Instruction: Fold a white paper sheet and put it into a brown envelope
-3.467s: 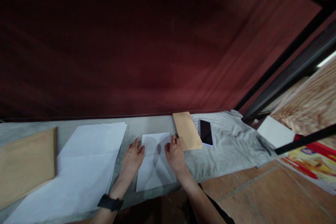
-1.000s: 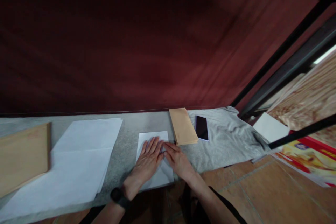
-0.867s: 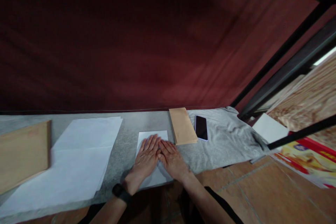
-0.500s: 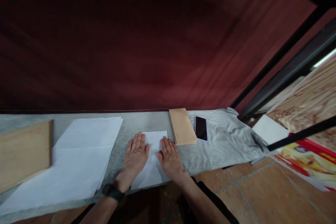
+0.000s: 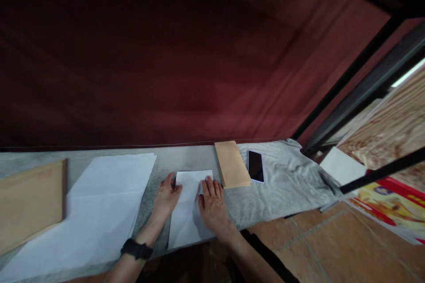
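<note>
A white sheet of paper (image 5: 188,212), narrow and seemingly folded, lies lengthwise on the grey cloth in front of me. At its left edge is my left hand (image 5: 166,196), with a dark watch on the wrist. The fingers there are curled and the thumb rests over the paper, so the edge sits between them. My right hand (image 5: 213,203) lies flat on the paper's right side, fingers stretched forward. Just beyond the right fingertips is a small stack of brown envelopes (image 5: 232,163).
A phone (image 5: 255,166) lies right of the envelopes on the grey cloth (image 5: 282,177). To the left are large white sheets (image 5: 102,203), partly under a brown cardboard piece (image 5: 31,201). A dark red curtain (image 5: 199,75) hangs behind; a printed box (image 5: 392,203) is at right.
My left hand has gone from lying flat on the paper to curling at its left edge. My right hand stays flat, moved slightly. The view has tilted a little.
</note>
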The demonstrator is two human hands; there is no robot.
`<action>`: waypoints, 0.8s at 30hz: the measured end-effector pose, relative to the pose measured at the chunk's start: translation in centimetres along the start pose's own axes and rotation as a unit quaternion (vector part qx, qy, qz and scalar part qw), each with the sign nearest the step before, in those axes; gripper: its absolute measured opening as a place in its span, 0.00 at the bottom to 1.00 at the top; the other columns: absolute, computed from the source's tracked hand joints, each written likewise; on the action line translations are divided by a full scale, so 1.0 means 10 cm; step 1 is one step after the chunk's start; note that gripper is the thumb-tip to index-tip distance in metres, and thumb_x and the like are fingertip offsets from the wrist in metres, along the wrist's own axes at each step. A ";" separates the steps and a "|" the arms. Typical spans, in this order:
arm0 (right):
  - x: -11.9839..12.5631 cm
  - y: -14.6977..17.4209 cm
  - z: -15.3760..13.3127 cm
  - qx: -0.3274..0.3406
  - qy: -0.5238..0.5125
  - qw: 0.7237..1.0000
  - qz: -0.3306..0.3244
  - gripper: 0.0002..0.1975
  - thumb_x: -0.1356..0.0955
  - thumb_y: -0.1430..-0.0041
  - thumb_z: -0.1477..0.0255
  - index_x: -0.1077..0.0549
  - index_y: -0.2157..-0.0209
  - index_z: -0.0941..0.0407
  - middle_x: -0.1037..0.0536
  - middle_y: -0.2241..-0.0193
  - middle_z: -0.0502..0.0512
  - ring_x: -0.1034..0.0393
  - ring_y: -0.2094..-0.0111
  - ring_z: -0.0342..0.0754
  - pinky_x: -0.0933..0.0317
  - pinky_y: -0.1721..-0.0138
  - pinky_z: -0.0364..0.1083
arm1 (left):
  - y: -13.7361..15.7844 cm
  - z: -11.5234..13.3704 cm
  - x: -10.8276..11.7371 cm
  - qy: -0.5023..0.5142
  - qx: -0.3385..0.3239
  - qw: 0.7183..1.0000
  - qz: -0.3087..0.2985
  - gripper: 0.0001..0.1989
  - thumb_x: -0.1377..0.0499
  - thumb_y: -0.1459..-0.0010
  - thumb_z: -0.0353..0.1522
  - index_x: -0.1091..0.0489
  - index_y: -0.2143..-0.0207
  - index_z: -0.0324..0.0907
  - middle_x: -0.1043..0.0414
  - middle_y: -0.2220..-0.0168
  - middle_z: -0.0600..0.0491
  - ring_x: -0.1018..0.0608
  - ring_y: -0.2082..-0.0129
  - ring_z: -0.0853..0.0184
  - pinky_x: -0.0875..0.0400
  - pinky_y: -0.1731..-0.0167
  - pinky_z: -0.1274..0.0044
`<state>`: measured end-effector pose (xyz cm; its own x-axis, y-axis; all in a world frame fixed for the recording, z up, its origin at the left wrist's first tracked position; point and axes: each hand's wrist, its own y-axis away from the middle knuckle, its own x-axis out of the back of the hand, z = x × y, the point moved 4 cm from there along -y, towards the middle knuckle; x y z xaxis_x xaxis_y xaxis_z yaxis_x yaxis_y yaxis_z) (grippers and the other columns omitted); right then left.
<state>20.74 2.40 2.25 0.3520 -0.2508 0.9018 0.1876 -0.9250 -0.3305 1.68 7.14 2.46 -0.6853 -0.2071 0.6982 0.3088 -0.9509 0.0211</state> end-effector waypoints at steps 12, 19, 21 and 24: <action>-0.01 -0.18 -0.11 0.022 -0.040 0.998 0.050 0.24 0.39 0.31 0.71 0.37 0.36 0.61 0.40 0.33 0.64 0.47 0.32 0.56 0.45 0.36 0.58 | -0.09 0.06 0.12 0.070 0.036 0.997 0.010 0.27 0.46 0.43 0.25 0.40 0.40 0.41 0.24 0.68 0.55 0.20 0.66 0.65 0.28 0.64 0.76; -0.05 -0.16 -0.16 0.029 -0.038 0.999 -0.005 0.24 0.41 0.28 0.64 0.36 0.35 0.57 0.41 0.33 0.61 0.47 0.32 0.56 0.47 0.35 0.57 | -0.03 0.13 0.16 -0.036 0.005 0.999 0.024 0.29 0.49 0.40 0.26 0.45 0.36 0.40 0.21 0.63 0.51 0.19 0.65 0.63 0.28 0.60 0.74; -0.06 -0.16 -0.16 0.027 -0.024 0.999 -0.020 0.25 0.41 0.28 0.62 0.37 0.35 0.57 0.42 0.32 0.61 0.48 0.32 0.56 0.48 0.35 0.57 | 0.02 0.17 0.17 -0.069 -0.008 0.997 0.029 0.29 0.50 0.39 0.27 0.46 0.35 0.40 0.21 0.62 0.50 0.19 0.64 0.63 0.28 0.61 0.74; -0.08 -0.15 -0.16 0.034 -0.015 0.999 -0.030 0.26 0.42 0.27 0.61 0.39 0.34 0.56 0.42 0.32 0.61 0.48 0.32 0.55 0.49 0.34 0.57 | 0.09 0.23 0.19 -0.126 -0.022 0.991 0.028 0.30 0.51 0.37 0.27 0.49 0.33 0.39 0.21 0.58 0.46 0.19 0.63 0.62 0.27 0.61 0.73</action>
<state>18.66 3.53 2.46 0.3663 -0.1860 0.9117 0.2711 -0.9160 -0.2958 2.16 6.44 5.40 -0.4795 -0.2003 0.8544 0.3085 -0.9499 -0.0496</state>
